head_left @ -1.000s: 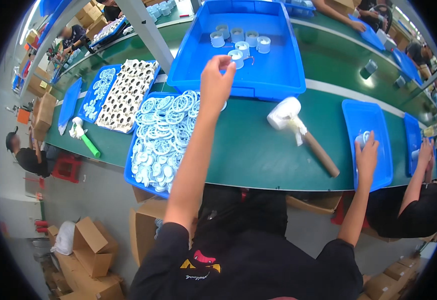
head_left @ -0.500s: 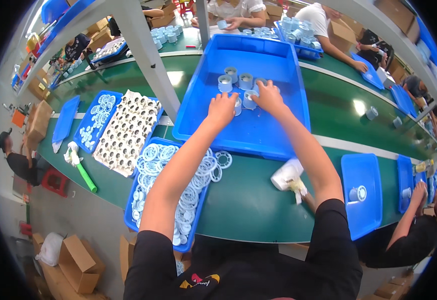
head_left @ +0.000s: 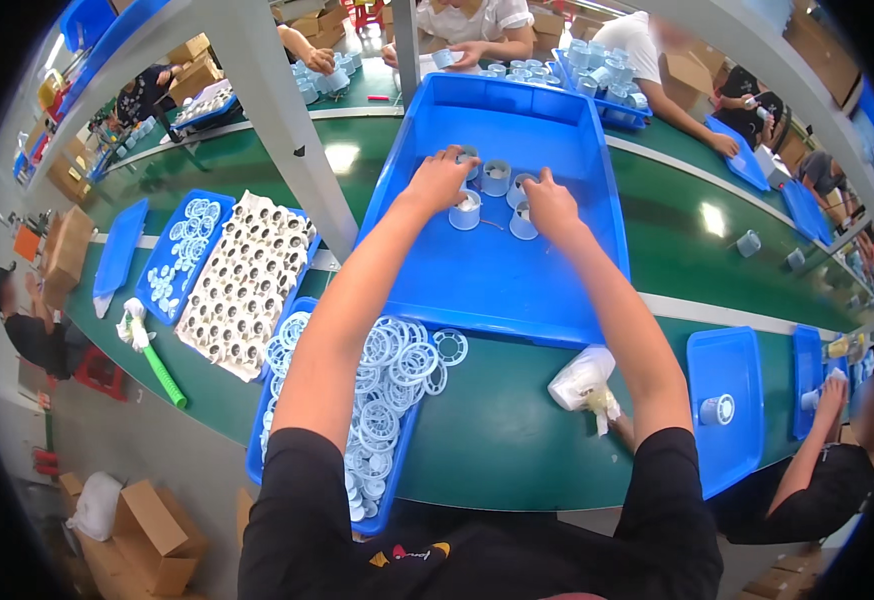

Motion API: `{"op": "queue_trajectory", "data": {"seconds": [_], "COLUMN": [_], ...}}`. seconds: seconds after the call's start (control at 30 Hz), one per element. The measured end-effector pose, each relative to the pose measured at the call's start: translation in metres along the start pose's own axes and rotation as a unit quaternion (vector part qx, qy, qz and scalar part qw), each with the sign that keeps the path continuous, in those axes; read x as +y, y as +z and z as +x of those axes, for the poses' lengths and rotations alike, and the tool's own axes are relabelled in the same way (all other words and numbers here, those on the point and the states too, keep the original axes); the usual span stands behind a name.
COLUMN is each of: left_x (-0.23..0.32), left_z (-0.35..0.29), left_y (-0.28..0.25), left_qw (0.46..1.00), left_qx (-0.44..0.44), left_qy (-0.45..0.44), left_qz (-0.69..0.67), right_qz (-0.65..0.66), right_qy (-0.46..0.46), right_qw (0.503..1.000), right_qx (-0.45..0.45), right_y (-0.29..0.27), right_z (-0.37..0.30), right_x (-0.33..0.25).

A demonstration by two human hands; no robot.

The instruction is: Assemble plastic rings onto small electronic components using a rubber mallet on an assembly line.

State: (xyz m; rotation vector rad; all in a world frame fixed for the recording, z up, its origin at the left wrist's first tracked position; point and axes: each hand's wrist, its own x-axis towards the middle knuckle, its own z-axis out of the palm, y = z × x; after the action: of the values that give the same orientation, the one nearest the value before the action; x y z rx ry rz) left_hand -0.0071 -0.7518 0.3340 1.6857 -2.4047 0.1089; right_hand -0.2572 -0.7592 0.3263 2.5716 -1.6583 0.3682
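Several pale cups (head_left: 496,178) stand grouped in a big blue bin (head_left: 492,290), seen from the head.
The left hand (head_left: 440,180) curls partly closed at the group's rear-left cup (head_left: 468,158); the right hand (head_left: 552,205) bends its fingers over the right-hand cups. Whether either grips cannot be told. Nearer lie a tray of rings (head_left: 382,480) and a white-headed mallet (head_left: 582,380).

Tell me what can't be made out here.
Head view:
White-wrapped mallet: most of its brown handle lies behind the right forearm.
Heap of pale-blue plastic rings: partly hidden by the left forearm.
Pale-blue cylindrical cup: the left hand covers whether its fingers grip it.
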Motion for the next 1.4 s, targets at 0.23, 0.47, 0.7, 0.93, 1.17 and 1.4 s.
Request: {"op": "queue_trajectory", "data": {"seconds": [0.23,0.47,0.7,0.93,1.17,1.4], "left_x": [0.019,0.036,0.05,0.195,0.24,0.255], "left_z": [0.041,0.034,0.0,-0.178,-0.274,-0.292], "left_y": [0.0,0.012,-0.024,-0.115,-0.08,-0.037], "left_qw": [0.997,0.997,0.992,0.826,0.912,0.954], "left_qx": [-0.077,-0.026,0.114,-0.083,0.009,0.03], "left_qy": [0.03,0.076,0.048,0.096,-0.048,-0.082], "left_qz": [-0.003,0.017,-0.029,-0.549,-0.408,-0.288], "right_qz": [0.011,0.117,0.495,0.819,0.904,0.864], "right_qy": [0.021,-0.009,0.06,0.157,0.141,0.23], "right_qw": [0.998,0.993,0.851,0.526,0.401,0.447], "right_qx": [-0.052,0.008,0.163,0.168,0.038,-0.02], "right_y": [-0.014,-0.042,-0.128,-0.09,-0.024,-0.013], "right_z": [-0.014,-0.052,-0.147,-0.277,-0.336,-0.376], "right_x": [0.016,0.015,-0.014,-0.054,-0.109,-0.114]}}
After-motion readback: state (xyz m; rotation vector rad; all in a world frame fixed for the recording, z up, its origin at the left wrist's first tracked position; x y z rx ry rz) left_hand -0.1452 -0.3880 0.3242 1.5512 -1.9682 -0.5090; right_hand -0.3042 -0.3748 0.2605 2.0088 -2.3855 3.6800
